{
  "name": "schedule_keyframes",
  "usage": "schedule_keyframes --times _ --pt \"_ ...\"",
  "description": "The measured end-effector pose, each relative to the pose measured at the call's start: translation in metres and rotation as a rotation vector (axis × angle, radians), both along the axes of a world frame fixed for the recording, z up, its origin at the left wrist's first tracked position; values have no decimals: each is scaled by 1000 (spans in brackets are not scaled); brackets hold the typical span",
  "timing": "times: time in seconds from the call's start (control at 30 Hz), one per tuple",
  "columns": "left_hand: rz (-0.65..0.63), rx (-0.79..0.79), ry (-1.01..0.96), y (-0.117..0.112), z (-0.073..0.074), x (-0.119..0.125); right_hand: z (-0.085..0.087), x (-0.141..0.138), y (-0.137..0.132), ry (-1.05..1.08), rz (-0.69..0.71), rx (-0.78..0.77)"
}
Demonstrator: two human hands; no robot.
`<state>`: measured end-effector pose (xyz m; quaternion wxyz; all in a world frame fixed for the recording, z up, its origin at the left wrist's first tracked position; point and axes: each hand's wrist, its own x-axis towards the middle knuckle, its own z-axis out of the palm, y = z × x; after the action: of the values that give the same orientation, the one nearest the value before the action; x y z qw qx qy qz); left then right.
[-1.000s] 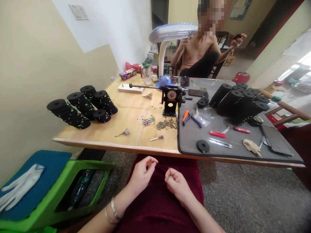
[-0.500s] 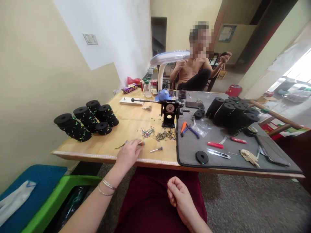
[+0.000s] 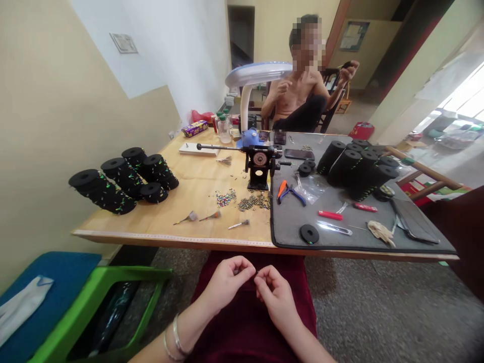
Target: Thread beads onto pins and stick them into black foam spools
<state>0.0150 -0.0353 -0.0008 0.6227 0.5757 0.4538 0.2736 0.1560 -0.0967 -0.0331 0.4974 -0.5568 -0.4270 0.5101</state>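
Note:
My left hand [image 3: 226, 280] and my right hand [image 3: 273, 291] meet over my dark red lap [image 3: 249, 322], below the table's front edge. Both have the fingers curled in a pinch, fingertips nearly touching; whatever is between them is too small to name. On the wooden table [image 3: 151, 222] in front lie three small tufted pieces: a grey one [image 3: 188, 218], an orange-tipped one [image 3: 212, 216] and another grey one [image 3: 239, 224]. Behind them sit a pile of coloured beads [image 3: 226, 197] and a pile of metal bits [image 3: 252, 201].
A black hand-crank winder [image 3: 259, 165] stands mid-table beside a grey mat [image 3: 340, 237] bearing pliers [image 3: 287, 191], a black disc [image 3: 309, 234], red tools and black spools [image 3: 355, 164]. More black spools [image 3: 121, 177] stand left. A person [image 3: 302, 96] sits across. A green stool [image 3: 94, 302] is at my left.
My left hand reached to the table, left the orange-tipped piece there beside the grey one, then came back to my lap to meet my right hand.

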Motion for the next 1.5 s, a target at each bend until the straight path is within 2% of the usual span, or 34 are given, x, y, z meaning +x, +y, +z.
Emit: schedule_keyframes --times 0.17,0.33,0.4,0.5,0.57,0.67,0.87,0.93,1.03,1.17,1.27,1.33,1.4,1.5 --pt "43 -22 -43 7 3 1 -2 9 2 59 40 -70" --pt "62 39 12 5 3 -2 6 23 12 98 -56 -24" --pt "49 111 59 3 3 -2 15 24 16 187 -6 -20" --pt "56 260 146 0 6 1 26 18 23 357 139 -101" --pt "65 351 202 -2 9 1 29 12 26 381 177 -152" --pt "58 415 257 -2 12 -1 27 8 29 254 185 -147" --pt "51 424 298 1 13 -6 17 4 25 -105 179 -26" --pt "37 437 305 3 13 -6 14 3 23 -129 173 -23" --pt "43 464 315 11 14 -9 6 4 22 -50 137 -45" --pt "187 615 411 42 22 -32 -10 9 22 112 76 -90" --pt "387 779 596 74 27 -66 -21 14 21 177 50 -111" --pt "515 835 758 89 29 -89 -25 15 20 214 53 -138" --pt "551 835 842 97 28 -106 -26 15 20 236 68 -172" --pt "486 893 768 93 26 -109 -22 12 21 244 95 -175"
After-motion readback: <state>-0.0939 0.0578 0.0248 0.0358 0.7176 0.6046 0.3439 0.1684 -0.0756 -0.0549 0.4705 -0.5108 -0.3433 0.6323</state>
